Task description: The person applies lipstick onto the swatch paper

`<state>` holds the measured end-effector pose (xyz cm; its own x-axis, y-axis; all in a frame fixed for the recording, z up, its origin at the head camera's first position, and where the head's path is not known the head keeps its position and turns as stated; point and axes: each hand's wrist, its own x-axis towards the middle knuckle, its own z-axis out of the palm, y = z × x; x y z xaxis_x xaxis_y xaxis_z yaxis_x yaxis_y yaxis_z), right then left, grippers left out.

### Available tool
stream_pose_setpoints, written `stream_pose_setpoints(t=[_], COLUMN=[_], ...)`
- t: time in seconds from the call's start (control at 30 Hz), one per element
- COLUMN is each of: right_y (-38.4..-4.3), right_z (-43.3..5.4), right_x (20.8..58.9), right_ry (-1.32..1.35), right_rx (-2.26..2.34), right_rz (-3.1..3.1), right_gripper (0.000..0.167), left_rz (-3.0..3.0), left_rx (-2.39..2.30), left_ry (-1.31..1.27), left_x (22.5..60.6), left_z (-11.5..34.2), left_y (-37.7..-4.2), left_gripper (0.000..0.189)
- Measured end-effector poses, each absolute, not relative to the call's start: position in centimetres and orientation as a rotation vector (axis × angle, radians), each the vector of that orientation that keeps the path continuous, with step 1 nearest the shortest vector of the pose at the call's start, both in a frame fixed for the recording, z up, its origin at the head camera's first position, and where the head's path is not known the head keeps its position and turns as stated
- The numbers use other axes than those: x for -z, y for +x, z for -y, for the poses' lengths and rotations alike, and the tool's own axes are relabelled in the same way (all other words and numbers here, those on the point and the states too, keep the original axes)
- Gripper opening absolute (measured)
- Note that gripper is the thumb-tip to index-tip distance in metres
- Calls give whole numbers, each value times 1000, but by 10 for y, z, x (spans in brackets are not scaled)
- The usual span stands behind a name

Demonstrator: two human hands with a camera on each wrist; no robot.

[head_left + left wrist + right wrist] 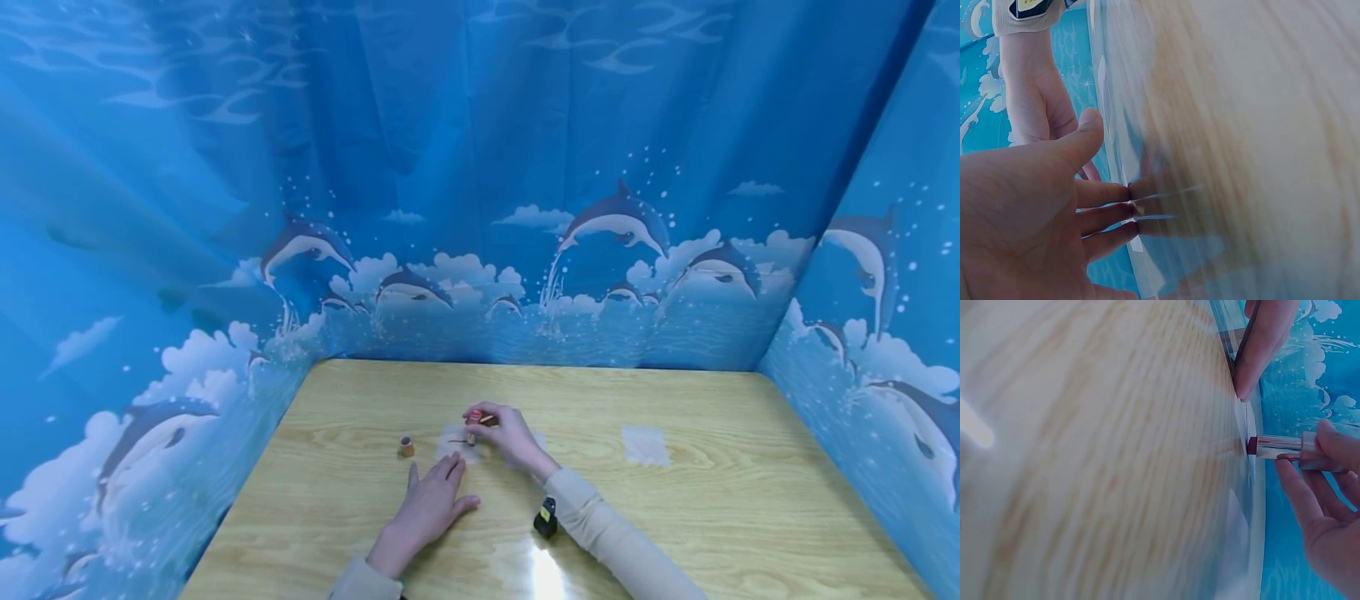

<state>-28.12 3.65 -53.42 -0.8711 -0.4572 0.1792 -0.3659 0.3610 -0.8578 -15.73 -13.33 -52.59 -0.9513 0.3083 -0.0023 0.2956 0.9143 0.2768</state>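
Note:
A lipstick (1279,447) is pinched between the thumb and fingers of my right hand (510,432), its dark red tip pointing down at a thin white sheet (448,433). In the right wrist view the tip meets the sheet's surface. A short dark red line shows on the sheet, left of the lipstick. My left hand (431,504) lies palm down with its fingers spread and straight, the fingertips at the sheet's near edge. The lipstick's small cap (407,447) stands on the table left of the sheet, its opening up. Part of the sheet is hidden behind my right hand.
Another white sheet (645,446) lies farther right on the wooden table (337,517). A small black object with a yellow label (546,518) is beside my right sleeve. Blue curtains (450,167) printed with dolphins hang behind the table and along both sides.

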Motion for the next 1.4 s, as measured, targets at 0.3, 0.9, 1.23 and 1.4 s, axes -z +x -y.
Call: stream_pose_setpoints(t=[0.3,0.9,1.23,1.4], right_y=[-281,-278,-275,-275], right_z=[-42,-59,-74,-80], right_x=[536,531,525,524], right_ry=[-731,-504,-363,-306], right_rx=[1589,1934,2131,2186], right_rz=[-2498,-2349,-2184,-2136], right_gripper=[24,29,31,32], left_rz=[-3032,-3041,-3074,-3083], left_rx=[-442,-450,-441,-453], left_ry=[484,487,506,510], left_x=[526,525,527,524], left_z=[133,132,133,133], left_y=[-157,-157,-157,-157], left_gripper=[70,68,66,65])
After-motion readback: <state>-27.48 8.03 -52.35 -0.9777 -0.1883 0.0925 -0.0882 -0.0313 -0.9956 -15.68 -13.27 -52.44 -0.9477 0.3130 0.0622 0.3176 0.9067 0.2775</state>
